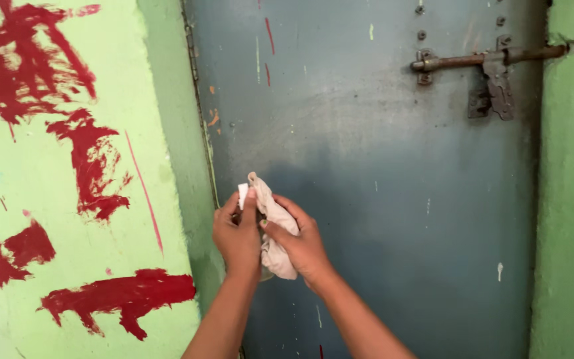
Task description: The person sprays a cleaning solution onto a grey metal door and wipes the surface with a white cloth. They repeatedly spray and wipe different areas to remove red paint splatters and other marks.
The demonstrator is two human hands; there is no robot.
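White rag (275, 233) sits bunched between our left hand (237, 236) and right hand (303, 246), fingers of both clamped on it, just before the grey metal door (380, 186). Loosely gripped, it could slip beneath our fingers.

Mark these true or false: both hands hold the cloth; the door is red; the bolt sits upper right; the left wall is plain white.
1. Both hands hold the cloth. True: the left hand and right hand grip the pale cloth.
2. The door is red. False: the metal door is grey-blue.
3. The bolt sits upper right. True: the rusty sliding bolt is there.
4. The left wall is plain white. False: the wall is light green with red paint marks.
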